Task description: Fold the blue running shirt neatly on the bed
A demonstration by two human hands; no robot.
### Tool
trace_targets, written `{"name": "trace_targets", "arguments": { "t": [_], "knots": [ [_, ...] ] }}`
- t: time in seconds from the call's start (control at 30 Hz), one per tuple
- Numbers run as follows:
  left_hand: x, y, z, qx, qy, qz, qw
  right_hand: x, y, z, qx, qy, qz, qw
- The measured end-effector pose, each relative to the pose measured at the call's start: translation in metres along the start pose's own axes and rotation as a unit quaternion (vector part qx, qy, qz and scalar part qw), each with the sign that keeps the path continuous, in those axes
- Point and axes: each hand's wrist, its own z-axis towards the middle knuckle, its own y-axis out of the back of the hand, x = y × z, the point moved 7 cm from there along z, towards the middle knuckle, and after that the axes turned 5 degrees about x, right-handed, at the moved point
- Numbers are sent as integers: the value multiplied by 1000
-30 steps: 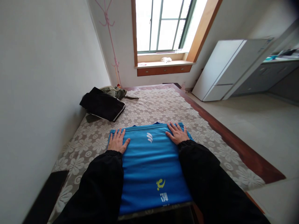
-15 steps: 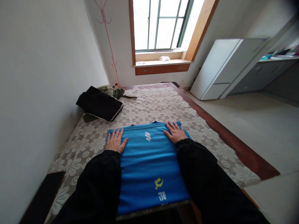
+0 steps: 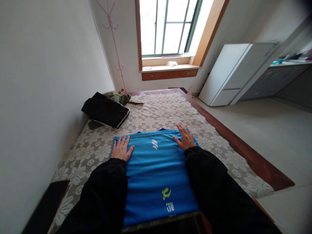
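Note:
A blue shirt (image 3: 156, 175) lies folded into a rough rectangle at the near end of the lace-covered table, with a white logo near its far edge and a yellow-green mark with white characters near its front edge. My left hand (image 3: 122, 149) rests flat on its far left corner, fingers apart. Over the far right corner is my right hand (image 3: 184, 138), its fingers spread and slightly raised; whether the palm touches the cloth I cannot tell. Neither hand grips anything.
Folded black clothing (image 3: 106, 110) and an olive cloth item with a strap (image 3: 119, 97) lie at the left by the wall. The flower-patterned lace cloth (image 3: 158, 112) spreads beyond the shirt. A pink coat stand (image 3: 115, 45) and a white fridge (image 3: 225, 74) stand farther back.
My right hand's fingers have lifted a little from the shirt's far right corner. My left hand stays flat in place. The view has tipped slightly upward.

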Motion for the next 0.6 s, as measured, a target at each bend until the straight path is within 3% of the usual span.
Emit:
{"name": "trace_targets", "arguments": {
  "t": [0.1,0.2,0.4,0.6],
  "knots": [
    [0,0,0,-3,-2,1,1000,4,16,-2,-92,41,50,994],
    [1,-1,1,-2,-3,1,1000,6,20,-3,-117,57,74,989],
    [1,-1,1,-7,-8,-5,1000,3,17,-2,-102,53,113,987],
    [2,-2,1,-20,-8,-10,1000,2,1,0,-9,59,68,996]
  ]
}}
